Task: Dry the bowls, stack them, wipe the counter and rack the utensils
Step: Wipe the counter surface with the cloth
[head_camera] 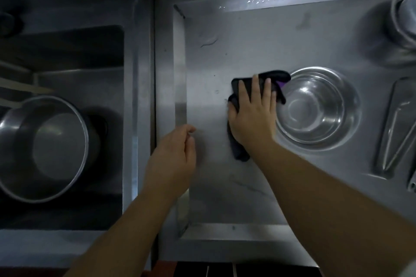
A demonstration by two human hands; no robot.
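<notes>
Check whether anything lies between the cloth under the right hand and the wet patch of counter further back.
Nothing visible does. The right hand presses the dark cloth flat on the steel counter, and the stretch up to the water smear is bare. The steel bowl sits beside the cloth to the right, off that path.

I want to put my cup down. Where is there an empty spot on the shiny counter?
The counter is bare behind the black cloth and the steel bowl, up to the back edge. It is also bare near the front edge, between the two arms. The right side is crowded: stacked bowls at the back corner, a tray with tongs beside the steel bowl.
</notes>
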